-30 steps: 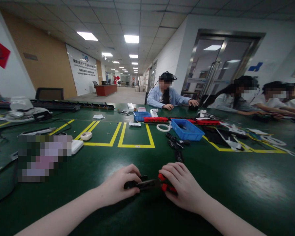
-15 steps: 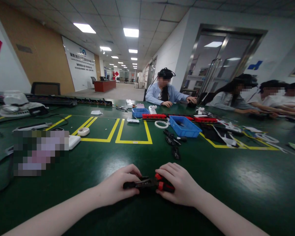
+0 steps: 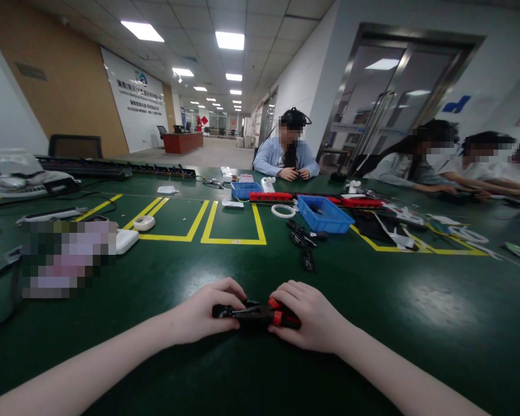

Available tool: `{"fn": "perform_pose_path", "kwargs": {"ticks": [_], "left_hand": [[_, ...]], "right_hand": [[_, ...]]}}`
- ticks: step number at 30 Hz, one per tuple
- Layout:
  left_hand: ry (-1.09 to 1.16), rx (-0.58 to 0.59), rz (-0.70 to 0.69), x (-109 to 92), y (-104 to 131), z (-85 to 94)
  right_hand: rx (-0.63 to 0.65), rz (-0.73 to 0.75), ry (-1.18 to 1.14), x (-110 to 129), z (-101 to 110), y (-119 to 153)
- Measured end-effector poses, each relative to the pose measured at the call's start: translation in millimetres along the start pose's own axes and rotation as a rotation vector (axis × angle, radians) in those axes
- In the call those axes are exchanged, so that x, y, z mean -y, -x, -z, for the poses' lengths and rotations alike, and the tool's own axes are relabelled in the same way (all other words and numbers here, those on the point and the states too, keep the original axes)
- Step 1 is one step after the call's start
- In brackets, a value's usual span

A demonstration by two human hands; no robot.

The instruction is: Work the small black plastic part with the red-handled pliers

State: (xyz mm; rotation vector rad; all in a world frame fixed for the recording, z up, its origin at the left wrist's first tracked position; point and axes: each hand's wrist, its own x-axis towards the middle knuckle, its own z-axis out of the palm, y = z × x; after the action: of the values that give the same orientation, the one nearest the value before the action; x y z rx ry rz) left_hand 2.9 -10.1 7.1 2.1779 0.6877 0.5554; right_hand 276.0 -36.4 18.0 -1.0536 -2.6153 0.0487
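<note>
A pair of pliers (image 3: 260,315) with red and black handles lies crosswise between my two hands, just above the green table (image 3: 260,375). My right hand (image 3: 307,315) is closed round the handles on the right. My left hand (image 3: 203,312) grips the dark head end on the left, thumb and fingers on either side. A black end juts out past the left thumb; whether it is part of the tool or a separate piece, I cannot tell. The jaws are too dark to make out.
Beyond my hands lie black cables (image 3: 305,245), a blue bin (image 3: 325,215), a white ring (image 3: 283,211) and red strips (image 3: 271,197). A white box (image 3: 125,241) is at the left. Across the table sits a person (image 3: 288,153); more people are at the right.
My view has tilted slightly, so the scene sits a little higher. Both hands keep their hold on the pliers, which have turned a little. The person opposite has drawn their hands together.
</note>
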Motion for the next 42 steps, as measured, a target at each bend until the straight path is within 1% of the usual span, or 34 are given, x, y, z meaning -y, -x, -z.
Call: {"fn": "perform_pose_path", "kwargs": {"ticks": [4, 10, 14, 21, 26, 29, 32, 34, 37, 42], "left_hand": [[0.012, -0.006, -0.015, 2.0, 0.0, 0.1], [0.037, 0.002, 0.017, 4.7, 0.5, 1.0], [0.028, 0.013, 0.041, 4.4, 0.2, 1.5], [0.018, 0.030, 0.049, 2.0, 0.4, 3.3], [-0.006, 0.023, 0.005, 3.8, 1.6, 3.7], [-0.061, -0.003, -0.055, 6.1, 1.5, 2.2], [-0.140, -0.009, -0.136, 9.0, 1.1, 1.8], [-0.175, -0.011, -0.167, 10.3, 0.9, 2.3], [-0.196, -0.026, -0.179, 10.4, 1.2, 2.6], [-0.200, -0.039, -0.195, 11.7, 0.8, 0.6]], "right_hand": [[0.002, -0.007, -0.006, 0.0, -1.3, 0.1], [-0.072, 0.032, -0.011, -5.3, -3.9, -1.0], [-0.089, 0.043, 0.003, -5.1, -3.5, 0.8], [-0.027, 0.026, -0.005, -2.1, -2.5, 1.0], [-0.002, 0.019, -0.027, -0.5, -3.2, 0.5], [0.009, 0.023, -0.036, -1.4, -3.7, 0.8], [-0.035, 0.070, -0.023, -5.1, -4.9, -0.3], [-0.060, 0.105, -0.009, -7.8, -6.0, -1.5], [-0.074, 0.143, 0.005, -9.8, -7.2, -2.4], [-0.078, 0.142, 0.022, -7.9, -7.5, -2.5]]}}
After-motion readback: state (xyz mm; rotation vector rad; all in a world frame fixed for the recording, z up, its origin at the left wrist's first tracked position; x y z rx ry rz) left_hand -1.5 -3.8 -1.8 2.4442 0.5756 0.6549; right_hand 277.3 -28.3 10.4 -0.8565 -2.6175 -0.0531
